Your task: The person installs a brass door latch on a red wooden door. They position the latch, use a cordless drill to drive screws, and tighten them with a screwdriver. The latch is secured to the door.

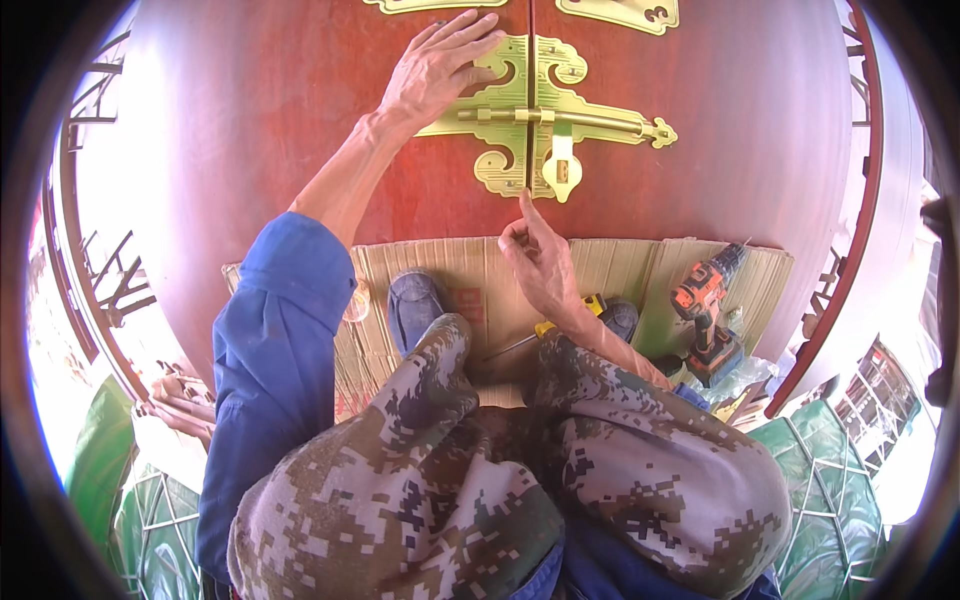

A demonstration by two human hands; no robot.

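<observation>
A brass-coloured latch plate (505, 125) with scrolled edges is fitted across the seam between two red-brown wooden panels (330, 110). A sliding bolt (590, 120) runs across it, and a hasp (562, 172) hangs below the bolt. My left hand (435, 75) lies on the plate's upper left part, fingers stretched out and holding nothing visible. Just under the plate's lower edge, my right hand (543, 255) points its index finger up at the seam. Its thumb and other fingers are curled together, and anything inside them is hidden.
Flattened cardboard (400, 262) lies under my shoes. On it are a yellow-and-black-handled screwdriver (598, 304), partly behind my right wrist, and an orange-and-black cordless drill (703, 290) at the right, beside a clear plastic bag (745, 372). More brass plates (625, 10) show at the top.
</observation>
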